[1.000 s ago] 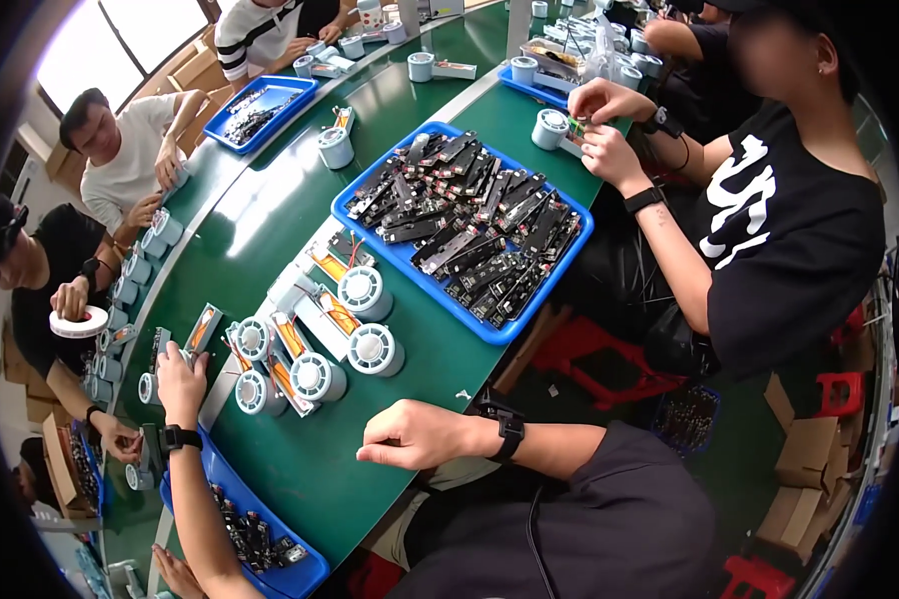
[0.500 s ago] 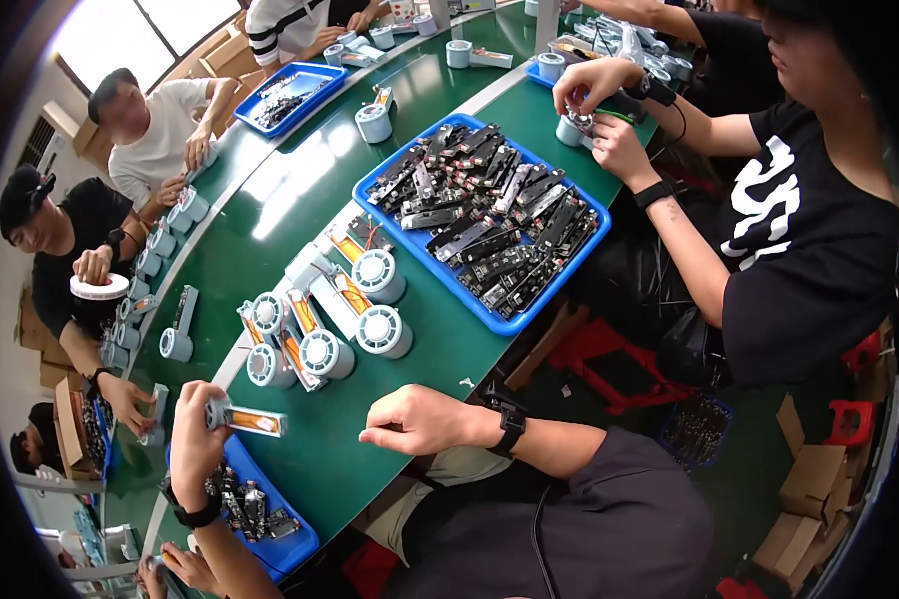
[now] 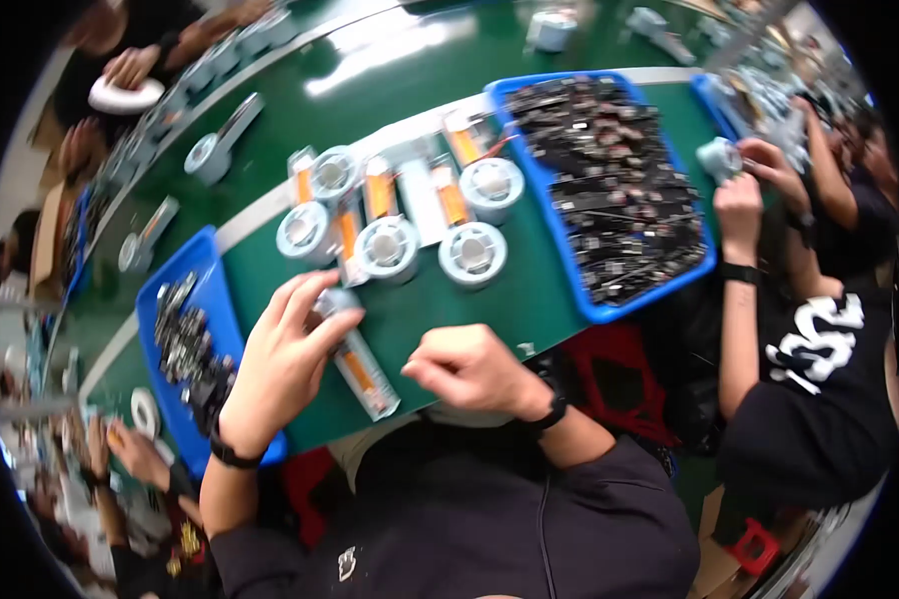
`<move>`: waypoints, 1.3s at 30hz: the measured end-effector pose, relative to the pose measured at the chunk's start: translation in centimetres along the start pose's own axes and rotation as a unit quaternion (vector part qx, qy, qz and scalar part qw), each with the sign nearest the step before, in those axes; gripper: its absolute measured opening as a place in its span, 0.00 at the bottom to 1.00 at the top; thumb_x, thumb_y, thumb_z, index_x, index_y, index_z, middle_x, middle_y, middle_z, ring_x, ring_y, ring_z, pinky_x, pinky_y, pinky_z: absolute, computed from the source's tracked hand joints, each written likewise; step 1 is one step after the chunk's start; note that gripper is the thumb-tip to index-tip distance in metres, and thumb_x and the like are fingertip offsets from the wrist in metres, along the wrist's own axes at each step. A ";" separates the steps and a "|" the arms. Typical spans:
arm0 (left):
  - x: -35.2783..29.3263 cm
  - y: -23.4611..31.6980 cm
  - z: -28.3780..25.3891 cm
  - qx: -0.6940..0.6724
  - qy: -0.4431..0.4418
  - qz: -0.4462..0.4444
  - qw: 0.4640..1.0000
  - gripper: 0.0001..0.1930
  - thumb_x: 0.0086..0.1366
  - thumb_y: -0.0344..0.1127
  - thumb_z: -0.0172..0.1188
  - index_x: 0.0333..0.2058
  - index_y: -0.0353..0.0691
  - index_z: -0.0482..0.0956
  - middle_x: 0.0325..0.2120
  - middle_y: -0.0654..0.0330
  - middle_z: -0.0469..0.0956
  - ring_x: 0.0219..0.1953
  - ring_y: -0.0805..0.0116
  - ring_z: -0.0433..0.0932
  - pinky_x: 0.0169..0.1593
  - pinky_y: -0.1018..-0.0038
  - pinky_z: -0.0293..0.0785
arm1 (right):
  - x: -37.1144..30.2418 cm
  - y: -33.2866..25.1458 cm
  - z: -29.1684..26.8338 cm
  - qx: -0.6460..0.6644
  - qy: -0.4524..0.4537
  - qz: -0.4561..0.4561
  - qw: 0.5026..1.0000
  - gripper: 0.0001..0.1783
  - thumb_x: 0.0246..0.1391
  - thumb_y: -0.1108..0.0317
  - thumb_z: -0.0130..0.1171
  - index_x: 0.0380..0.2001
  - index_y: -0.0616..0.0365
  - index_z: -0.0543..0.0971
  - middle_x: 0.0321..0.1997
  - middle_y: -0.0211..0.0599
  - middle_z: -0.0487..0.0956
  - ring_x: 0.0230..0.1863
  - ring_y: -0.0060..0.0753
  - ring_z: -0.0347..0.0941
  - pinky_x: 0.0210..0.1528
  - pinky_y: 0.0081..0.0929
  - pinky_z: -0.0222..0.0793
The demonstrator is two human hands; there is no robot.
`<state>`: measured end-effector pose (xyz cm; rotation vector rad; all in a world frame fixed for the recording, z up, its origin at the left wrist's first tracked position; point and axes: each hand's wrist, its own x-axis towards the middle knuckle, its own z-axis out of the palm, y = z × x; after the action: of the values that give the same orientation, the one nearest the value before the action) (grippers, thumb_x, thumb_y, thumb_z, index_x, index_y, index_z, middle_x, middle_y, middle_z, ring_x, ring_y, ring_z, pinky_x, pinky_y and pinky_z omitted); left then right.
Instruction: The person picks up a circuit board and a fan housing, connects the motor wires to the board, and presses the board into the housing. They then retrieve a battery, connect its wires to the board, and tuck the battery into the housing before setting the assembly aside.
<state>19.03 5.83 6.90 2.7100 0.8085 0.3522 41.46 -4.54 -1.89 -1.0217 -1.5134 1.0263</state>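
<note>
One-handed, pinches the pale-blue unit (image 3: 366, 375) by one end with the left hand (image 3: 282, 361), near the table's (image 3: 532, 311) edge; curls the right hand (image 3: 477, 369) loosely, without visible contents. Could drop the unit floorward through too slack a grip.

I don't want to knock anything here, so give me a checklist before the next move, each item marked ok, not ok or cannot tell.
1. Left hand on the long, orange-centred pale-blue plastic unit: ok, fingers and thumb at its round end.
2. Right hand free: cannot tell; curled, nothing visible in it.
3. Left hand clear of the clustered round-headed pale-blue plastic units: cannot tell; they lie close beyond it.
4. Large blue rectangular plastic tray stocked: ok, slim black parts fill it.
5. Small blue plastic tray stocked: ok, dark parts inside.
6. Held unit sharp enough to inspect: not ok, blurred.
</note>
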 end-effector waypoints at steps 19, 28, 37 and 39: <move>-21.1 -17.6 -6.0 0.224 0.115 -0.322 0.913 0.12 0.62 0.33 0.69 0.45 0.43 0.83 0.45 0.56 0.82 0.50 0.51 0.78 0.59 0.58 0.73 | -1.2 -1.8 12.0 -0.079 0.007 0.018 0.997 0.10 0.65 0.72 0.61 0.29 0.67 0.81 0.24 0.36 0.79 0.23 0.23 0.73 0.26 0.21 0.64; -20.1 -20.3 -7.1 0.128 0.176 -0.297 0.930 0.11 0.61 0.32 0.72 0.42 0.39 0.86 0.37 0.60 0.87 0.42 0.64 0.86 0.71 0.54 0.60 | -0.4 0.5 9.7 -0.083 -0.002 0.005 0.996 0.08 0.64 0.75 0.60 0.31 0.67 0.82 0.25 0.35 0.79 0.23 0.21 0.72 0.26 0.19 0.64; -17.4 -11.9 -3.9 0.054 0.320 -0.048 0.945 0.16 0.56 0.19 0.71 0.44 0.36 0.87 0.36 0.56 0.83 0.37 0.61 0.85 0.59 0.56 0.78 | 2.4 -2.7 13.3 -0.117 0.041 0.023 0.992 0.11 0.59 0.78 0.63 0.46 0.66 0.82 0.39 0.40 0.85 0.24 0.24 0.74 0.28 0.22 0.69; -17.2 -10.1 -1.0 0.004 0.322 -0.023 0.947 0.17 0.56 0.18 0.70 0.45 0.36 0.87 0.36 0.56 0.82 0.37 0.62 0.84 0.53 0.60 0.83 | 4.4 -3.1 15.0 -0.278 0.004 -0.080 0.957 0.19 0.54 0.77 0.67 0.51 0.64 0.81 0.50 0.43 0.84 0.27 0.30 0.79 0.31 0.26 0.75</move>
<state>-0.21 4.46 1.79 2.5799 1.0201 1.2638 25.75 -2.87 0.15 -1.2542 -1.8967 0.4835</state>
